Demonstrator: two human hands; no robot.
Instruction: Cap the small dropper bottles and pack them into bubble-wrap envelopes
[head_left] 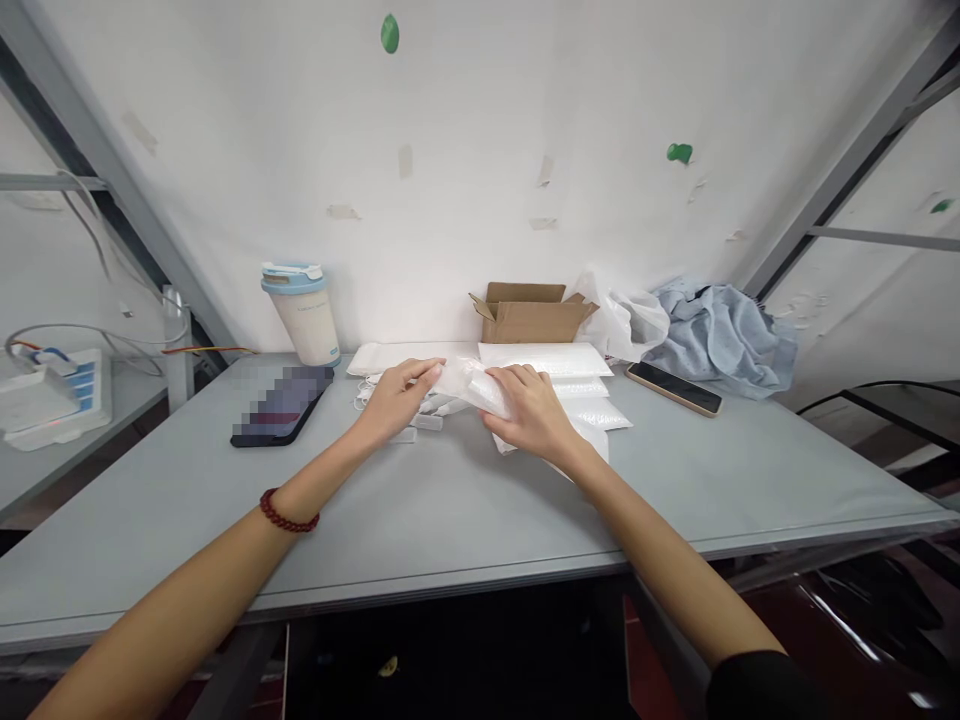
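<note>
Above the middle of the table, my two hands hold one small translucent bubble-wrap bag (459, 380). My left hand (396, 402) pinches its left edge between thumb and fingers. The fingers of my right hand (531, 412) are wrapped round its right part. Whether anything is inside the bag I cannot make out. Under and beside my left hand lie white cables (364, 392) and small clear-capped white pieces (427, 423), partly hidden. Flat white bubble-wrap bags (551, 358) lie overlapping behind and to the right of my right hand.
An open cardboard box (532, 322) stands by the wall, with a white plastic bag (637, 322) and a bluish cloth (720, 335) to its right. One phone (675, 388) lies at right, another phone (283, 405) at left. A lidded cup (304, 315) stands behind the left phone.
</note>
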